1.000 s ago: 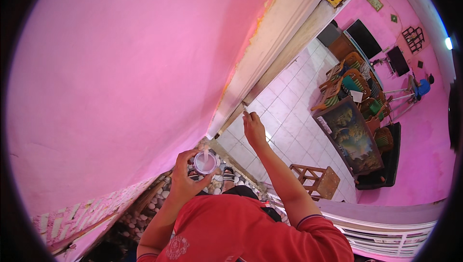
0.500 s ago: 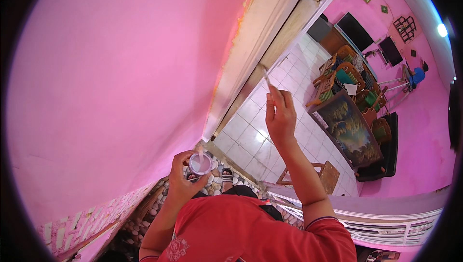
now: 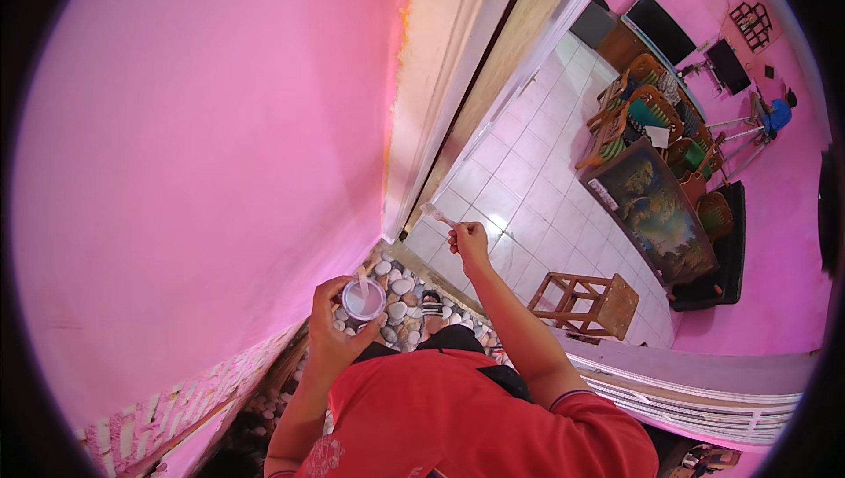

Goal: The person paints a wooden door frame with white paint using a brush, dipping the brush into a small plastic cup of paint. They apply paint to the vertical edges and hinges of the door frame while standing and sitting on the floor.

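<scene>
- Holding a small round clear plastic cup of pale paint [image 3: 363, 299] in the left hand [image 3: 333, 337], fingers wrapped tight around its side, the person stands beside the pink wall [image 3: 202, 126] at its corner with the cream door frame [image 3: 449, 55].
- Right hand [image 3: 469, 239] is pinched together on a thin pale-tipped brush [image 3: 437, 212], held out over the white tiled floor [image 3: 519, 187], just off the frame's foot.
- Judged step: touching up the edge; the next move calls for a steady tip on the frame.
- Compared with half a second ago, the brush hand sits lower and the cup looks unmoved.
</scene>
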`<action>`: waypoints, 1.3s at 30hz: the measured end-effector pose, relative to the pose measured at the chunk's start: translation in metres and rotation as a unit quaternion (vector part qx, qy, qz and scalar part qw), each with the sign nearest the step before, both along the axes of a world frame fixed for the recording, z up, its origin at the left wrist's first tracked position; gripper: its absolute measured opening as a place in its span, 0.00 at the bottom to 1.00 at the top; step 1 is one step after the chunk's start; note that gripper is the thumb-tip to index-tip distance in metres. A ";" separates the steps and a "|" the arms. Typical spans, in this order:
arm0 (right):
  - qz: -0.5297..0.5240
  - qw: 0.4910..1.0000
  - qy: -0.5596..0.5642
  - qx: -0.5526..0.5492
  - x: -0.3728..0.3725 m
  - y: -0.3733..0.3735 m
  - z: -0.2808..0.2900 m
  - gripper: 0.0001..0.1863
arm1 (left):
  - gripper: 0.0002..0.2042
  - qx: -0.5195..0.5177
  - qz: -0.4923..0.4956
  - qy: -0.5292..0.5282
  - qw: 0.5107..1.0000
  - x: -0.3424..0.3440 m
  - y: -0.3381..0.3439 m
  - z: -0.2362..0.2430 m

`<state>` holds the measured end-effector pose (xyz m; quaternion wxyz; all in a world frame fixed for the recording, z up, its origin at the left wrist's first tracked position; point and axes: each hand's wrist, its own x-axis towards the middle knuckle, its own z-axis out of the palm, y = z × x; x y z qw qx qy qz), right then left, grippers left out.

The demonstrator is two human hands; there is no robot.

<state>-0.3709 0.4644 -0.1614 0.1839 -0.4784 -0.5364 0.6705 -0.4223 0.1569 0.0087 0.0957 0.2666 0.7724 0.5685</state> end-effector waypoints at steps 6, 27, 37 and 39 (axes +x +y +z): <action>-0.035 0.992 0.027 -0.122 -0.035 0.002 -0.049 0.10 | 0.35 -0.028 0.000 -0.032 0.999 0.005 0.000 -0.010; -0.025 0.914 0.141 -0.380 -0.031 0.013 0.012 0.11 | 0.35 -0.009 0.009 -0.010 1.000 0.006 0.013 -0.024; -0.088 0.864 0.185 -0.460 0.001 0.022 0.021 0.15 | 0.35 -0.021 0.004 0.005 1.000 0.007 0.010 -0.023; -0.082 0.860 0.184 -0.469 0.011 0.027 0.019 0.15 | 0.35 -0.037 -0.003 -0.026 0.999 0.006 0.009 -0.024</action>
